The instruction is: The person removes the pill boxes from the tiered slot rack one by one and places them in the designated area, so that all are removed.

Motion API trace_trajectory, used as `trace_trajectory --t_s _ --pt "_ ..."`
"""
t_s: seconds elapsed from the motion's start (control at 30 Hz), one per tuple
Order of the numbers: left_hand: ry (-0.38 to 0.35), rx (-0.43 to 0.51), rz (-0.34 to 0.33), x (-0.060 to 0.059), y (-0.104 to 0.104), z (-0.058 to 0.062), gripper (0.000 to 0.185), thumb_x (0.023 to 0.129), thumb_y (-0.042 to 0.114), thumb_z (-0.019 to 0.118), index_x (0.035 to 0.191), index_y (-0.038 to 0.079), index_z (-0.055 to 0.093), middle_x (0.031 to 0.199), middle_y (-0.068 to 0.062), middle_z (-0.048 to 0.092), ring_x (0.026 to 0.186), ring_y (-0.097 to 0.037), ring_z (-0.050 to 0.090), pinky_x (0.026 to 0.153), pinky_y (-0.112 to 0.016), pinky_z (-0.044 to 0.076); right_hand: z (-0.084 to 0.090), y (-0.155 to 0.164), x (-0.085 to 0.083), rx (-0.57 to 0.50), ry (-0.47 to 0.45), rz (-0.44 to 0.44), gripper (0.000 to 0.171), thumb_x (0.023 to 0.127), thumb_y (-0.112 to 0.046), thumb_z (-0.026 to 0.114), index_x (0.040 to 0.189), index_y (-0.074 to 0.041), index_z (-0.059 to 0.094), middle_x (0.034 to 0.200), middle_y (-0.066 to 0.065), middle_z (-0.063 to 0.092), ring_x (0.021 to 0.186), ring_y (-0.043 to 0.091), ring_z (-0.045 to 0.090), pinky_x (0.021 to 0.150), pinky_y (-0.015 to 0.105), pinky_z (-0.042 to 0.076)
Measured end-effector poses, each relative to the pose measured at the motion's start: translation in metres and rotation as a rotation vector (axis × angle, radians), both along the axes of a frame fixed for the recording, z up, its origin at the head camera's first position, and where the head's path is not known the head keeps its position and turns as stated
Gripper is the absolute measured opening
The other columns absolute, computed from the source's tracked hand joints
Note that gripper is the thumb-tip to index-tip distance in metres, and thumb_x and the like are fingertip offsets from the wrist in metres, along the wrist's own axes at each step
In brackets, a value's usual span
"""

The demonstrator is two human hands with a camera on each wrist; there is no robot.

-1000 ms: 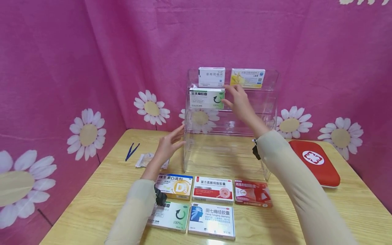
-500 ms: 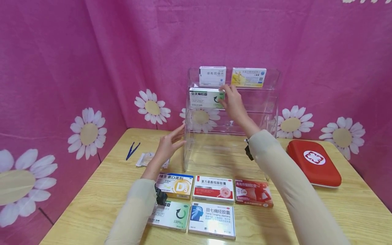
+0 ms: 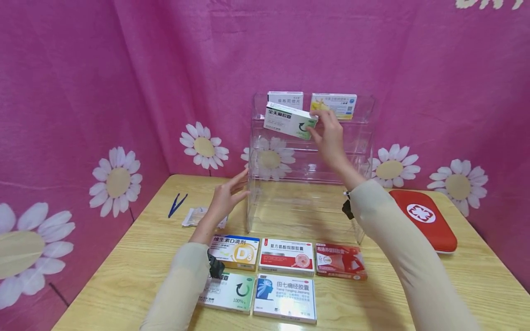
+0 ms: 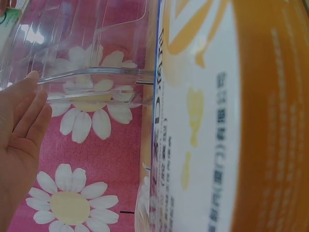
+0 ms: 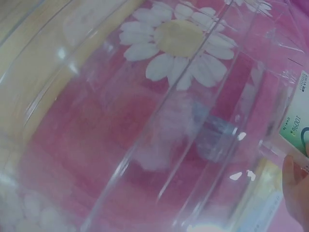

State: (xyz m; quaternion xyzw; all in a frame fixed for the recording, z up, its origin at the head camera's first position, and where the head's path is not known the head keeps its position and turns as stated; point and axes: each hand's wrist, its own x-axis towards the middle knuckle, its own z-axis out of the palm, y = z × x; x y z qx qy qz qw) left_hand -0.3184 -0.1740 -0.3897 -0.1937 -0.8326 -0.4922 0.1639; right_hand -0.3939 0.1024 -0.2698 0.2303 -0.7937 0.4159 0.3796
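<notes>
A: On the table [image 3: 136, 257] we had a clear rack [image 3: 310, 179], our left hand [image 3: 225, 198] straight-fingered at its left edge.

B: Sketchy, our right hand [image 3: 332, 140] pinched just one end of the tilted green-and-white box [image 3: 287, 121] near the rack's top-left corner. A slip could've swung it into the white box [image 3: 285, 98] behind.

A pharmacy-like display corner by the look of it, clear tiered rack [image 3: 314, 158] on a wood-grain table [image 3: 120, 280], medicine boxes [image 3: 287, 255] on the rack and in front, red emblem-marked case [image 3: 439, 230] to its right, pink daisy-print cloth [image 3: 215, 55] hanging behind it.
</notes>
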Motion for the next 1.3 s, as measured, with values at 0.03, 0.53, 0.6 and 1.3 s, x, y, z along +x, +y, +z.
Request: trace_trajectory --t_s 0.03,0.53,0.6,1.3 --pt "0.004 0.0 -0.002 0.0 0.0 0.0 0.062 0.088 0.0 0.068 0.145 0.007 0.046 0.132 -0.022 0.062 0.122 -0.035 0.062 0.104 -0.038 0.053 0.0 0.004 0.002 -0.002 0.013 -0.001 0.036 0.084 0.003 0.07 0.118 0.004 0.059 0.116 0.023 0.057 0.104 0.034 0.062 0.094 0.04 0.06" --pt "0.03 0.002 -0.01 0.0 0.0 0.0 0.063 0.086 -0.001 0.07 0.145 0.006 0.047 0.13 -0.024 0.062 0.12 -0.037 0.062 0.103 -0.04 0.054 -0.016 0.071 0.063 -0.097 0.037 0.052 0.037 0.084 0.006 0.07 0.12 0.006 0.059 0.106 0.0 0.056 0.096 -0.01 0.058 0.084 0.003 0.054" --pt "0.032 0.004 -0.014 0.0 0.0 0.0 0.064 0.086 -0.002 0.07 0.144 0.005 0.046 0.129 -0.025 0.062 0.119 -0.038 0.062 0.103 -0.041 0.054 -0.021 0.081 0.072 -0.101 0.038 0.056 0.038 0.084 0.007 0.07 0.12 0.007 0.059 0.107 -0.005 0.056 0.096 -0.011 0.057 0.084 0.002 0.054" --pt "0.013 0.007 -0.011 0.002 0.002 0.0 0.063 0.087 -0.002 0.068 0.145 0.007 0.046 0.132 -0.024 0.061 0.122 -0.037 0.061 0.104 -0.039 0.053 -0.101 0.181 0.146 -0.065 -0.009 -0.021 0.051 0.067 0.03 0.069 0.114 0.012 0.06 0.108 -0.016 0.057 0.098 -0.017 0.06 0.081 -0.001 0.051"
